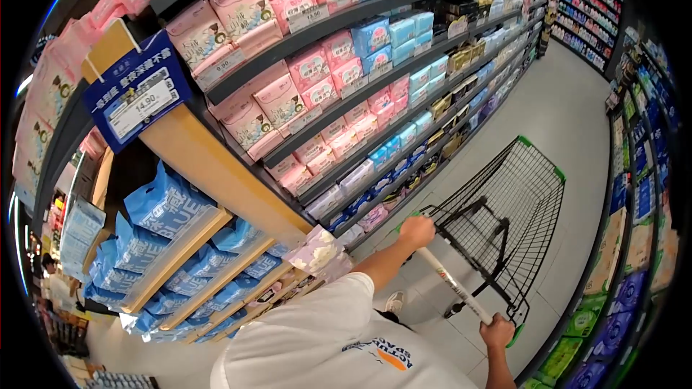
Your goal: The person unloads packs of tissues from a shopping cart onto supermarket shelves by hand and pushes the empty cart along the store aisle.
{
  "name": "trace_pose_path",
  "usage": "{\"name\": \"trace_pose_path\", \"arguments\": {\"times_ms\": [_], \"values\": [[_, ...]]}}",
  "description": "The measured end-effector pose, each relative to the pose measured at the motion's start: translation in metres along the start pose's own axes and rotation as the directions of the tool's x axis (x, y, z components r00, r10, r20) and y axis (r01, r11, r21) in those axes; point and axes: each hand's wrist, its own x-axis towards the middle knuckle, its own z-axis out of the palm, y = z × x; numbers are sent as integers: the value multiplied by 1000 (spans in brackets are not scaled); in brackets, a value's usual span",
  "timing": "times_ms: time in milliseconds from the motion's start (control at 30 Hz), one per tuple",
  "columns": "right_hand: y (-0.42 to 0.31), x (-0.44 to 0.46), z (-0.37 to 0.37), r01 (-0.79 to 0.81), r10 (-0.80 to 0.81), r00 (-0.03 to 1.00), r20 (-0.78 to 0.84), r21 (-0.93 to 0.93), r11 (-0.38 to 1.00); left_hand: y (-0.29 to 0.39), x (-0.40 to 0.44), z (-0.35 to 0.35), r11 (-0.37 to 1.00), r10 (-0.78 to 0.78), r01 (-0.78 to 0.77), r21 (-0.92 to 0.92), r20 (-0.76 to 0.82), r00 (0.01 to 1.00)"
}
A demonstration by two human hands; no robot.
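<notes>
A black wire shopping cart (504, 209) with green corner pieces stands in front of me, and nothing shows in its basket. My left hand (417, 232) is closed round the left end of the cart's pale handle bar (458, 287). Round the right end of the same bar, my right hand (497, 332) is closed too. Both hands rest at the bar's ends, near its green caps.
Shelves of pink and blue packs (310, 79) run along the left of the aisle. Nearer stands an end rack with blue bags (169, 202) and a blue price sign (137, 90). Shelves with green and purple packs (616, 302) line the right. Grey floor tiles (533, 112) lie between.
</notes>
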Motion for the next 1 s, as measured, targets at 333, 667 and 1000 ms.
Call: {"name": "trace_pose_path", "arguments": {"times_ms": [333, 667, 1000], "values": [[31, 55, 25, -13, 17, 998, 56, -69, 998, 19, 66, 6, 999, 5, -3, -33, 51, 999], [27, 94, 22, -138, 138, 990, 6, 3, 990, 33, 125, 0, 994, 31, -32, -103, -3, 1000], [53, 153, 29, -106, 107, 993, -41, 23, 994, 59, 218, 20, 995, 99, -100, -5, -82, 992]]}}
